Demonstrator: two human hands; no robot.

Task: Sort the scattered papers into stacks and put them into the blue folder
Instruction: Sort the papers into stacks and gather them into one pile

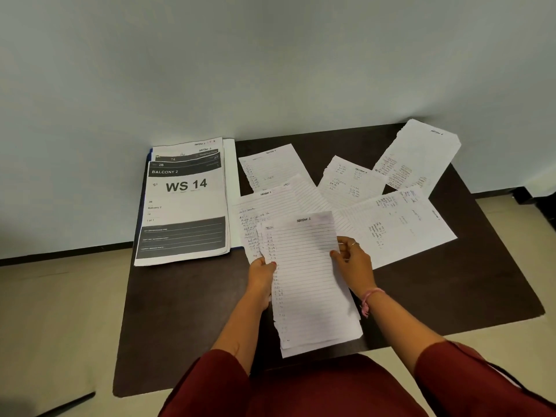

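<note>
Mid-sort, the left hand [262,267] and right hand [350,254] pinch the side edges of a lined "Section 1" sheet [307,281] at the near table edge, likely bound next for the printed stack [183,200] on the blue folder [149,155] far left.

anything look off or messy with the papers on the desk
Yes. The far-right handwritten sheet overhangs the desk's back corner, tilted. The loose lined sheets overlap at different angles. The lined page both hands pinch has a ragged left edge.
</note>
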